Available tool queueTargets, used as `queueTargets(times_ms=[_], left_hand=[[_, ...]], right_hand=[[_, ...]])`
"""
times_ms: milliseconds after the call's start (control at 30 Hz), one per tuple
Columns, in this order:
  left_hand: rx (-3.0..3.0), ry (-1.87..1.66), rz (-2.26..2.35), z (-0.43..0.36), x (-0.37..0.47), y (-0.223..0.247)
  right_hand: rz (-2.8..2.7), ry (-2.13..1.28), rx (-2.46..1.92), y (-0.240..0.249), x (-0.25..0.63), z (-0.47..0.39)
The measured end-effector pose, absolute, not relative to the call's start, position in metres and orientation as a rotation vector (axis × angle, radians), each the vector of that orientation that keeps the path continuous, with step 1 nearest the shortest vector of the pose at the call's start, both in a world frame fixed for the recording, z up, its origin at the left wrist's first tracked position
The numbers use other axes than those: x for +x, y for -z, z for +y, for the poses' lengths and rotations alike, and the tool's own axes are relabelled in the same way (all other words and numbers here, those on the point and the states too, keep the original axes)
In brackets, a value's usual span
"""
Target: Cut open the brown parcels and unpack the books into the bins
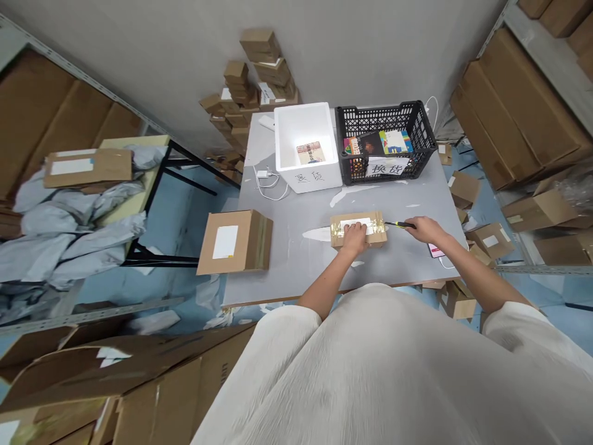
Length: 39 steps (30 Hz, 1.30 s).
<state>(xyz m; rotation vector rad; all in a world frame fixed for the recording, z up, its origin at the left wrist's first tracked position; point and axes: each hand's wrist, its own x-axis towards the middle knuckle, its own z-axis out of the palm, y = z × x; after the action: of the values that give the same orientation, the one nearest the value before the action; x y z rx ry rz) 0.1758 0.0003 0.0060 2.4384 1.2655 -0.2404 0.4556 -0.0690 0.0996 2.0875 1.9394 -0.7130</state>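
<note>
Brown cardboard, one small box (377,231), sits at the near middle of the grey table (290,213), strips of shiny tape and one white label on top. Two hands at work. Left hand (354,238): fingers rest across the box top, partly spread, not wrapped round anything. Right hand (421,229): fingers closed round one slim black-and-yellow cutter (401,225), its tip pointing left at the box's right end; contact there, cannot tell.

Far side of table, two containers side by side: one white bin (306,127) on the left, one book-like item inside; one black crate (356,172) on the right, several colourful items overlapping, exact count unclear. Two handwritten characters on each front. Left edge: one larger cardboard box (254,241), one white label. One white charger (264,174) between that box and the bin. One phone (435,251) near the right edge, beside the right forearm.
</note>
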Motion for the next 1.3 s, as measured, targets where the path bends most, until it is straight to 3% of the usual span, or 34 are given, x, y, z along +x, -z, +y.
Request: queueTargets(times_ms=[533,867,1300], left_hand=[[2.478,0.106,1.326,-0.019,0.168,-0.002],[2.471,0.104,1.355,-0.024,0.165,-0.003],[2.508,0.104,1.331,-0.027,0.164,-0.001]], right_hand=[[2.084,0.755,1.785,-0.060,0.473,-0.014],[1.889,1.507,1.860,-0.040,0.489,-0.041],[1.864,1.704,1.981,-0.034,0.474,-0.059]])
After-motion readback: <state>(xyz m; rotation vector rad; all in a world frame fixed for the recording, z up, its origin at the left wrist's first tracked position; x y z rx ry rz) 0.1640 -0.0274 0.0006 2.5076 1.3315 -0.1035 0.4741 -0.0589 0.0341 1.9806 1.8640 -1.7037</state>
